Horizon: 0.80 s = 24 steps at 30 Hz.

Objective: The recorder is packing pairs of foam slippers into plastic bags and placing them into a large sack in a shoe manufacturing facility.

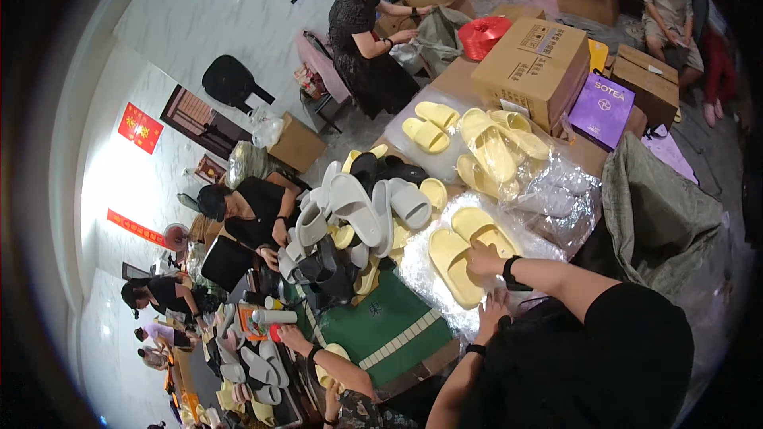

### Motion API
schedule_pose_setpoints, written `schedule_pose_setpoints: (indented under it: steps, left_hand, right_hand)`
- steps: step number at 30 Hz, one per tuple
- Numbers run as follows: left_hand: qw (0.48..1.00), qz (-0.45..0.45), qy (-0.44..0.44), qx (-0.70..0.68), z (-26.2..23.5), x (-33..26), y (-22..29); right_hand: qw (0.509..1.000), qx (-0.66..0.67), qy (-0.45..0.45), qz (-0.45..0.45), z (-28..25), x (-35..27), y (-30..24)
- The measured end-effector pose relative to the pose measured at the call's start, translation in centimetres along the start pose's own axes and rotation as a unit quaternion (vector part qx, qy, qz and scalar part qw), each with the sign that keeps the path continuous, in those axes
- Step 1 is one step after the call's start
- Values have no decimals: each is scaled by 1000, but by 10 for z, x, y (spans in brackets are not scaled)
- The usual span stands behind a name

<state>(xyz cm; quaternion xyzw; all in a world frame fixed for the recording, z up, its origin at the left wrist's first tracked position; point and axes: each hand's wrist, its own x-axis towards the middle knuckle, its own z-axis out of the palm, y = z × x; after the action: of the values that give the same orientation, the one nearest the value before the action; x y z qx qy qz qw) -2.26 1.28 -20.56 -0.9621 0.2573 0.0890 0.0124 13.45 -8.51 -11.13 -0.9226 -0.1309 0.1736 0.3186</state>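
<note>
Slippers (465, 248), a yellow pair, lie side by side on a clear plastic bag (433, 278) on the table. From the head view I see my right hand (483, 258) resting on them, fingers spread, grasping nothing. My left hand (493, 311) presses flat on the bag, also unclenched. Beyond, a closed cardboard box (534, 63) stands behind more bagged yellow slippers (497, 155).

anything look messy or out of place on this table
Yes. The white and grey slippers lie heaped and tilted against each other mid-table, with black ones jumbled below. By contrast, the yellow pair under the right hand lies neatly side by side on clear plastic.
</note>
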Motion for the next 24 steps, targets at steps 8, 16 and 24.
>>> schedule_pose_setpoints:
  steps: [8, 16, 24]
  left_hand:
    - [976, -146, 147, -63, -57, -1, -2]
    - [990, -108, -36, -82, -77, -14, -17]
    - [964, -170, 7, -206, -82, -26, 7]
  right_hand:
    - [919, 355, -66, -158, -103, -61, 11]
    - [785, 405, -468, 32, -140, -119, 88]
    - [729, 462, -498, 82, -116, -120, 138]
